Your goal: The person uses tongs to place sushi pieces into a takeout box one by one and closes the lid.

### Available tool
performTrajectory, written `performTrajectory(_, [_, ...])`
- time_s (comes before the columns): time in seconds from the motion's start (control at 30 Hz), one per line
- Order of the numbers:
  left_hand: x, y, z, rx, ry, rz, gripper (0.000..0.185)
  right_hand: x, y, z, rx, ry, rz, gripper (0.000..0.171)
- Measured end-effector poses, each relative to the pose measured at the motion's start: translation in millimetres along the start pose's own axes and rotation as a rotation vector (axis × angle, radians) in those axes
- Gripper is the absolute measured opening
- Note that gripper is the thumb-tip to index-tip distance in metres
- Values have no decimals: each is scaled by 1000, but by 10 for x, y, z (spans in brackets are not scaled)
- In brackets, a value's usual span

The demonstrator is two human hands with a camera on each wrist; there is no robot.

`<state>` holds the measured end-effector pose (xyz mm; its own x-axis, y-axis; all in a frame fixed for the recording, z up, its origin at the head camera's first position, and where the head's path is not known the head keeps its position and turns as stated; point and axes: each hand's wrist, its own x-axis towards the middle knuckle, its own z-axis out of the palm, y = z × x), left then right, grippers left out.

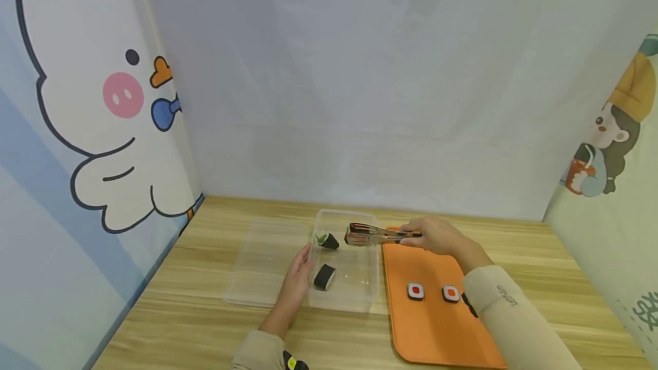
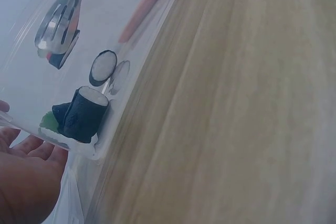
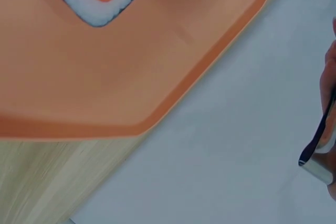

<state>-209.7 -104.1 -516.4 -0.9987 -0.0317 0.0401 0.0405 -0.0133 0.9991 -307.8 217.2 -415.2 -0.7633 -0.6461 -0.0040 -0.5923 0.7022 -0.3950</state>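
Note:
My left hand (image 1: 297, 274) grips the left side of a clear plastic container (image 1: 354, 298), its fingers along the outer wall and a fingertip at the rim in the left wrist view. Inside lie a seaweed-wrapped sushi roll with a green leafy end (image 1: 327, 240) and a dark roll with a white end (image 1: 324, 277). My right hand (image 1: 437, 235) holds metal serving tongs (image 1: 377, 234) over the container's right part. Between the tong tips is a dark-edged sushi piece (image 2: 64, 53) with some red, partly covered by the slotted metal.
An orange tray (image 1: 426, 330) lies right of the container, bearing sushi pieces with red (image 1: 416, 291) and orange (image 1: 450, 293) centres; another dark piece is partly behind my right sleeve. A clear lid (image 1: 262, 261) lies to the left. A pale curtain (image 1: 360, 101) hangs behind the wooden table (image 1: 190, 301).

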Motion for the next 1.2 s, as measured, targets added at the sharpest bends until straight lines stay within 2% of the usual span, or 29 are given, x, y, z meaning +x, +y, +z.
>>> performTrajectory(0.5, [22,-23,-13,-18,-3,10,48,28,-28,-78,-36,-22,16,42])
performTrajectory(0.8, [3,-15,-10,15,6,-36,48,-31,0,-50,-35,6,12,43])
performTrajectory(1.0, [-13,-19,-13,3,5,-40,48,-201,32,-55,9,29,35,51])
performTrajectory(1.17, [-17,-15,-28,-3,-2,-39,49,-442,72,-80,-27,55,40,51])
performTrajectory(1.2, [-35,30,-30,-5,-4,-39,49,-503,86,-82,-34,62,45,50])
